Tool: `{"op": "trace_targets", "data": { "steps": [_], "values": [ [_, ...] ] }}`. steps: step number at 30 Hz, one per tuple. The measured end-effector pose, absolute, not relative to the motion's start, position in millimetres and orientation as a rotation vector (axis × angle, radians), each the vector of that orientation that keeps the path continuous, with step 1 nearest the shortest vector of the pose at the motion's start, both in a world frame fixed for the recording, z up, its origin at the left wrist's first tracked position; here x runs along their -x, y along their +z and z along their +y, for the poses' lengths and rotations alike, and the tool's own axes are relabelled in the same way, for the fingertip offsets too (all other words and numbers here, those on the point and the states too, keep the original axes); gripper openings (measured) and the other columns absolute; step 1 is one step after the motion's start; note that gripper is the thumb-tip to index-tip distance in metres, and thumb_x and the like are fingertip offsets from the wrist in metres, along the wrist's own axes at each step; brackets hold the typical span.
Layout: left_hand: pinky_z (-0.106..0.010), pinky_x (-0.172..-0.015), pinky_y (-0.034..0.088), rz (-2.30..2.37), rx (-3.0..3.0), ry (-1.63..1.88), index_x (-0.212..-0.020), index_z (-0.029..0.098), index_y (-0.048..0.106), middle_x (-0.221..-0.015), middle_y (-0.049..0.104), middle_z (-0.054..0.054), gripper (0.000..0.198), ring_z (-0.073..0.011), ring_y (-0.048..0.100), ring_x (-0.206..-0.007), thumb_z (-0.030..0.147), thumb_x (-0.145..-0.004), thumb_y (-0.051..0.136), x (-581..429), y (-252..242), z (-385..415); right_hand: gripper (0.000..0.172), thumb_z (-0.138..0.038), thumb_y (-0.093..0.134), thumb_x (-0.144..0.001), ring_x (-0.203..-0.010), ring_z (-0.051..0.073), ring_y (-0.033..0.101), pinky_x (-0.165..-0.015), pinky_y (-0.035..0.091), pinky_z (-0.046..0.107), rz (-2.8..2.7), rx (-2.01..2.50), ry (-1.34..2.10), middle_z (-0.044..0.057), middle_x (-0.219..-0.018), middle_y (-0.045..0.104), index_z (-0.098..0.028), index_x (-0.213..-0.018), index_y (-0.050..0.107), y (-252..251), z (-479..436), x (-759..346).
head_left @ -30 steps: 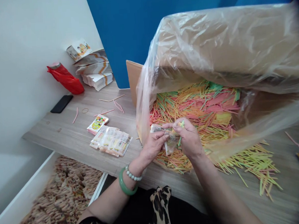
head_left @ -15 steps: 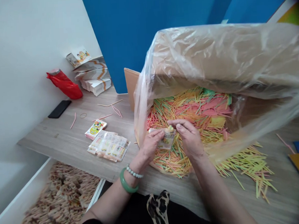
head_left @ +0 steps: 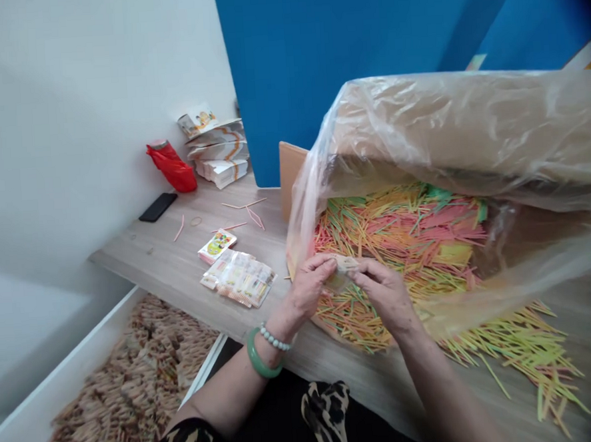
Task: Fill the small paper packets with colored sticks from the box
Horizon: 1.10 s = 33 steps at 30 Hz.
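Observation:
Both my hands pinch a small clear printed packet (head_left: 345, 264) above the heap of colored sticks (head_left: 376, 223). My left hand (head_left: 312, 280), with a green bangle and a beaded bracelet on its wrist, grips the packet's left side. On the other side, my right hand (head_left: 386, 292) has thumb and fingers closed at its upper right edge. What lies inside the packet is hard to make out. The sticks, pink, yellow, orange and green, fill a cardboard box (head_left: 292, 164) lined with a clear plastic bag (head_left: 316, 160). More sticks (head_left: 523, 340) spill onto the table at the right.
Flat printed packets (head_left: 241, 277) and a small card stack (head_left: 217, 244) lie left of my hands. Farther back are a black phone (head_left: 158, 207), a red bag (head_left: 172, 167) and stacked cartons (head_left: 218, 152). Below left, an open drawer (head_left: 116, 325) holds many filled bundles.
My right hand has closed onto the packet's top edge, where yellowish stick ends showed before. The view has turned slightly left, so everything appears farther right.

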<state>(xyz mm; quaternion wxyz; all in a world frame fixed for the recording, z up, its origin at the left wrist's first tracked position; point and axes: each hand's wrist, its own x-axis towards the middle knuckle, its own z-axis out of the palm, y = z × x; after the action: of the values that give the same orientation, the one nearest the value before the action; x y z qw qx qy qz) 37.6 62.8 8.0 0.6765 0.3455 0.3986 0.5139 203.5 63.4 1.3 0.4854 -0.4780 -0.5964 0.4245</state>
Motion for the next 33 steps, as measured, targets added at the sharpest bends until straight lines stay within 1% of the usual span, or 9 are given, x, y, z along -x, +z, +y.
{"op": "trace_targets", "data": {
  "steps": [3,6,10,15,22,24,26,29,33],
  "values": [
    [-0.027,-0.068,0.047,0.802,-0.826,1.173,-0.09,0.015,0.074,-0.085,0.067,-0.004,0.044,-0.0136,0.057,-0.074,0.048,-0.064,0.086,-32,16,53,0.018,-0.038,0.074,-0.08,-0.075,0.018,0.06,-0.075,0.048,0.034,-1.375,1.159,1.055,0.0,-0.077,0.068,-0.023,-0.071,0.069,0,56,-201],
    [-0.029,-0.072,0.048,0.762,-0.893,1.131,-0.085,0.013,0.075,-0.082,0.068,-0.005,0.044,-0.0143,0.058,-0.074,0.048,-0.061,0.088,-23,21,43,0.018,-0.04,0.077,-0.078,-0.073,0.019,0.059,-0.07,0.048,0.033,-1.362,1.114,1.142,-0.001,-0.075,0.067,-0.024,-0.072,0.071,-2,47,-195],
    [-0.031,-0.075,0.049,0.885,-0.999,1.118,-0.077,0.013,0.076,-0.079,0.069,-0.006,0.033,-0.0169,0.059,-0.076,0.045,-0.07,0.082,-4,23,25,0.019,-0.04,0.077,-0.078,-0.072,0.019,0.058,-0.069,0.048,0.033,-1.428,1.073,1.238,0.0,-0.074,0.065,-0.024,-0.073,0.07,-8,33,-179],
    [-0.026,-0.069,0.043,1.193,-1.221,1.169,-0.069,0.015,0.07,-0.068,0.06,0.001,0.021,-0.0136,0.053,-0.07,0.034,-0.077,0.073,18,22,3,0.024,-0.041,0.067,-0.084,-0.066,0.017,0.053,-0.063,0.044,0.029,-1.478,1.102,1.227,-0.002,-0.067,0.058,-0.023,-0.068,0.061,-10,10,-148],
    [-0.032,-0.077,0.049,1.181,-1.104,1.162,-0.075,0.016,0.072,-0.078,0.069,-0.004,0.016,-0.0183,0.061,-0.076,0.032,-0.076,0.072,34,0,7,0.021,-0.038,0.054,-0.089,-0.066,0.018,0.057,-0.065,0.043,0.03,-1.696,1.187,1.17,-0.002,-0.067,0.061,-0.025,-0.073,0.06,-7,10,-138],
    [-0.035,-0.084,0.05,1.342,-1.262,1.188,-0.071,0.017,0.069,-0.089,0.071,-0.007,0.013,-0.0216,0.064,-0.087,0.027,-0.078,0.068,40,-10,16,0.02,-0.036,0.051,-0.089,-0.07,0.019,0.059,-0.068,0.042,0.031,-1.791,1.319,1.057,0.0,-0.072,0.064,-0.025,-0.077,0.062,-8,18,-152],
    [-0.043,-0.1,0.046,1.65,-1.519,1.156,-0.069,0.018,0.067,-0.111,0.071,-0.011,0.015,-0.0272,0.062,-0.11,0.022,-0.083,0.063,47,-21,25,0.02,-0.033,0.048,-0.09,-0.077,0.021,0.061,-0.069,0.041,0.032,-1.845,1.555,0.831,0.002,-0.08,0.067,-0.024,-0.081,0.064,-9,27,-167],
    [-0.056,-0.118,0.025,2.102,-1.881,0.893,-0.087,0.018,0.07,-0.145,0.057,-0.015,0.021,-0.0349,0.043,-0.141,0.019,-0.094,0.05,58,-39,37,0.029,-0.033,0.042,-0.094,-0.087,0.026,0.064,-0.071,0.041,0.034,-1.953,1.917,0.561,0.01,-0.093,0.071,-0.021,-0.085,0.067,-10,42,-177],
    [-0.066,-0.12,0.013,2.404,-2.039,0.577,-0.132,0.012,0.06,-0.156,0.043,-0.023,0.039,-0.039,0.029,-0.15,0.022,-0.099,0.041,72,-67,47,0.042,-0.048,0.048,-0.094,-0.098,0.03,0.067,-0.077,0.045,0.037,-2.087,2.164,0.418,0.019,-0.109,0.072,-0.013,-0.106,0.069,-15,55,-162]
  ]
}}
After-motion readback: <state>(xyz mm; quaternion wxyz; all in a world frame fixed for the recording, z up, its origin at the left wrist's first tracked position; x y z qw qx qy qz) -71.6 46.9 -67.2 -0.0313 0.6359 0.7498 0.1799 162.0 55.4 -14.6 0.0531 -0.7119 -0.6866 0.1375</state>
